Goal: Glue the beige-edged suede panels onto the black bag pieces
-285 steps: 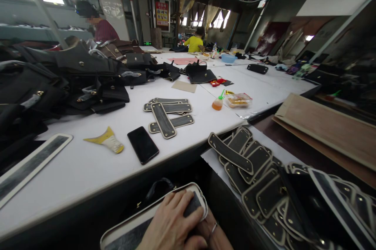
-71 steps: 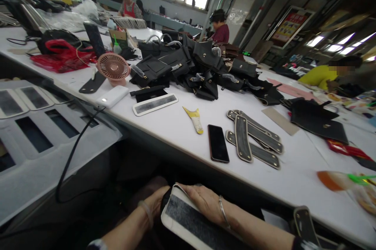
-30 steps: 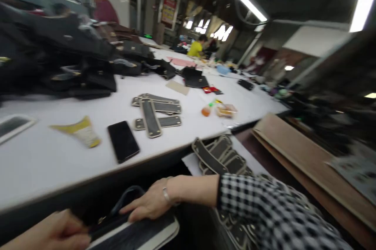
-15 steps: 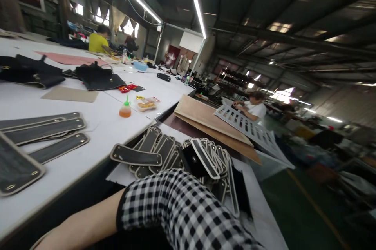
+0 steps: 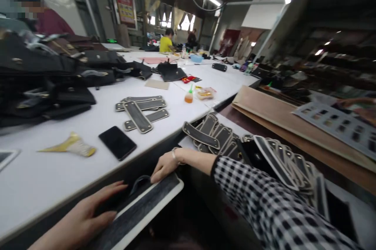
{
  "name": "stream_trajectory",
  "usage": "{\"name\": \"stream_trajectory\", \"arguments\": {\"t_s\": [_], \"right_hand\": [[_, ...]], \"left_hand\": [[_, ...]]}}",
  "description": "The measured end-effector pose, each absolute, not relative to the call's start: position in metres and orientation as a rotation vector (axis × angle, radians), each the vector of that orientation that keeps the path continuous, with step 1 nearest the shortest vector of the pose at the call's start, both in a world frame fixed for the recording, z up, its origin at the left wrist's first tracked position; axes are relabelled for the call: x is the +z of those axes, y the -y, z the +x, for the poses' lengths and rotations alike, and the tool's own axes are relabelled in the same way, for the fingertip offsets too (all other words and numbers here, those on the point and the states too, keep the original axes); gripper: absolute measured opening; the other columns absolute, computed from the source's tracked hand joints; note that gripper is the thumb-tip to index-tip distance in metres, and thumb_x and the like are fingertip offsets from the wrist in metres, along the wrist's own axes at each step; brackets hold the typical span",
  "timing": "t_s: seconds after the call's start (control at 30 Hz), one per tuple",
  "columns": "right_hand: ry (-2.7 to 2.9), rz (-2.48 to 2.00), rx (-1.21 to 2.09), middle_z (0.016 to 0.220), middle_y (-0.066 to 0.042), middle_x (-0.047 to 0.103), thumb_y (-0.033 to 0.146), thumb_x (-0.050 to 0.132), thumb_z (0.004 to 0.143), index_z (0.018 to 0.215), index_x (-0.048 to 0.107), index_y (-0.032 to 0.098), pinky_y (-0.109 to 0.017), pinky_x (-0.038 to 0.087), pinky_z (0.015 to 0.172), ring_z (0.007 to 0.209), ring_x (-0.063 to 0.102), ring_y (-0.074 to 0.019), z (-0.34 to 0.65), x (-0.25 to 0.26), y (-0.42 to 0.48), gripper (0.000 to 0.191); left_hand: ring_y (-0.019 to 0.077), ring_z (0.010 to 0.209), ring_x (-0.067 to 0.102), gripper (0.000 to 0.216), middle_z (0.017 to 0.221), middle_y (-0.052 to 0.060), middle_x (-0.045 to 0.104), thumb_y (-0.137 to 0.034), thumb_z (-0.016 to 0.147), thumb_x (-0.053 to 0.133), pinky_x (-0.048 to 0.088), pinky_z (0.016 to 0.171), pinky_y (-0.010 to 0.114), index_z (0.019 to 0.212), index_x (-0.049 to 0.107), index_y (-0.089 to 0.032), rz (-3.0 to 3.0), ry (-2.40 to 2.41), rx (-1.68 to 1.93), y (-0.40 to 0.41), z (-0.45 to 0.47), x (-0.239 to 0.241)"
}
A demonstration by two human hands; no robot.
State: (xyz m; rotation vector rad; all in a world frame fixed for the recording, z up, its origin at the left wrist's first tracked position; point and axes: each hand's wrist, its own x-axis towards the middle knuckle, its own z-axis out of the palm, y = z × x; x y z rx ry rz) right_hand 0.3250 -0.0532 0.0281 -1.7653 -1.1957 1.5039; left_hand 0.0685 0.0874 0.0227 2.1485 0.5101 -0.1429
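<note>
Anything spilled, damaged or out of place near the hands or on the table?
No spill or damage shows. The oddest thing is a clear packet, seemingly of food, beside the green-tipped bottle, among work pieces. One dark strip also lies askew across others.

R sleeve (image 5: 264, 199) is blk/wht gingham check, a bit rumpled, w/ plain narrow blk cuff (image 5: 215, 163). Thin silvery bangle (image 5: 174, 156) above R hand (image 5: 165, 167). L hand (image 5: 91, 211) bare.

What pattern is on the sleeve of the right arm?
A black-and-white check on the sleeve, seen best in the head view.
</note>
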Motion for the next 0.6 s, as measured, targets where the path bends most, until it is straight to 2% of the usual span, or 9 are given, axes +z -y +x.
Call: {"name": "stream_trajectory", "arguments": {"t_s": [0.03,0.07,0.13,0.17,0.2,0.3,0.37,0.5,0.6], "right_hand": [[1.078,-1.749,1.471,0.068,0.003,0.072,0.036,0.086,0.056,0.073,0.077,0.021,-0.023,0.046,0.071,0.065,0.064,-0.0143,0.331,0.020,0.061,0.024],[0.929,-1.735,1.410,0.077,-0.001,0.073,0.049,0.077,0.067,0.083,0.077,0.020,-0.025,0.047,0.074,0.071,0.065,-0.0161,0.336,0.011,0.072,0.033],[0.582,-1.710,1.226,0.101,-0.005,0.072,0.066,0.045,0.085,0.108,0.070,0.022,-0.027,0.047,0.078,0.084,0.065,-0.0153,0.336,-0.012,0.101,0.055],[0.407,-1.695,1.119,0.108,-0.006,0.069,0.069,0.031,0.089,0.113,0.065,0.023,-0.026,0.046,0.079,0.087,0.064,-0.0136,0.330,-0.025,0.117,0.062],[0.244,-1.675,1.039,0.106,-0.007,0.069,0.070,0.023,0.090,0.111,0.064,0.021,-0.026,0.047,0.078,0.085,0.064,-0.0129,0.318,-0.038,0.133,0.068],[-0.108,-1.521,1.007,0.078,-0.010,0.067,0.082,0.029,0.079,0.088,0.065,0.017,-0.031,0.050,0.063,0.062,0.062,-0.0169,0.262,-0.076,0.163,0.075],[-0.247,-1.358,1.039,0.072,-0.011,0.066,0.086,0.029,0.074,0.082,0.064,0.017,-0.037,0.052,0.063,0.062,0.064,-0.0219,0.221,-0.093,0.164,0.078],[-0.312,-1.092,0.973,0.100,-0.011,0.070,0.081,0.014,0.080,0.094,0.066,0.021,-0.040,0.053,0.082,0.092,0.067,-0.0254,0.180,-0.102,0.136,0.080],[-0.252,-1.035,0.934,0.112,-0.009,0.066,0.069,0.029,0.089,0.105,0.064,0.019,-0.040,0.052,0.085,0.101,0.063,-0.0248,0.190,-0.094,0.114,0.063]], "left_hand": [[0.0281,0.131,0.046,0.045,0.140,0.001,0.052,-0.028,0.077,0.061,0.031,0.114,0.047,0.122,0.062,-0.033,2.177,-0.469,-0.173,-0.083,0.065,0.029],[0.0266,0.134,0.042,0.042,0.145,-0.001,0.046,-0.026,0.079,0.055,0.028,0.116,0.046,0.119,0.063,-0.033,2.207,-0.459,-0.145,-0.075,0.065,0.035],[0.0252,0.136,0.039,0.033,0.149,-0.002,0.040,-0.032,0.085,0.047,0.028,0.115,0.047,0.111,0.066,-0.033,2.256,-0.400,-0.104,-0.050,0.078,0.045],[0.0249,0.137,0.037,0.030,0.150,-0.002,0.040,-0.036,0.087,0.044,0.025,0.116,0.050,0.108,0.066,-0.034,2.289,-0.391,-0.098,-0.036,0.086,0.049],[0.0247,0.139,0.035,0.028,0.150,-0.002,0.039,-0.037,0.088,0.044,0.022,0.116,0.052,0.105,0.066,-0.033,2.330,-0.370,-0.083,-0.021,0.096,0.052],[0.0257,0.141,0.029,0.019,0.152,0.000,0.037,-0.033,0.085,0.052,0.016,0.116,0.056,0.097,0.066,-0.030,2.441,-0.322,-0.104,0.013,0.120,0.056],[0.0260,0.139,0.033,0.015,0.152,0.003,0.036,-0.029,0.082,0.057,0.020,0.114,0.054,0.094,0.065,-0.027,2.460,-0.321,-0.144,0.024,0.132,0.056],[0.0254,0.132,0.042,0.007,0.148,0.004,0.043,-0.027,0.078,0.064,0.034,0.106,0.045,0.085,0.065,-0.024,2.438,-0.364,-0.178,0.026,0.147,0.054],[0.0253,0.132,0.042,0.005,0.146,0.002,0.045,-0.025,0.077,0.065,0.036,0.101,0.044,0.082,0.066,-0.025,2.415,-0.391,-0.192,0.023,0.151,0.052]]}}
